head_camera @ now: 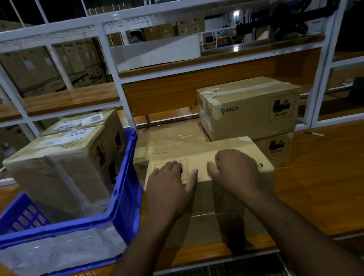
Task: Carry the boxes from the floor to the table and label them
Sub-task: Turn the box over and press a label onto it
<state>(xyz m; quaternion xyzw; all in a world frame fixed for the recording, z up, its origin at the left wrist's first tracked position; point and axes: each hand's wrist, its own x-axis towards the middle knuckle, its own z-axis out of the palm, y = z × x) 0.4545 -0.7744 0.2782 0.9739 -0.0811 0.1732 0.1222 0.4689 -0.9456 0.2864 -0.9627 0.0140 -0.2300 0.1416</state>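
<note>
Several cardboard boxes already sit on the worktop [330,189], and both hands, left hand [170,184] flat and right hand [236,170] loosely curled, press the front box [214,199], apparently smoothing its label [185,166]; others seem unlabelled.

Matt cardboard boxes [211,193] (glossy tape), polished wooden table [330,189], blue plastic crate [125,202]

Brown cardboard boxes [206,164] stacked on wooden table [330,189]
</note>
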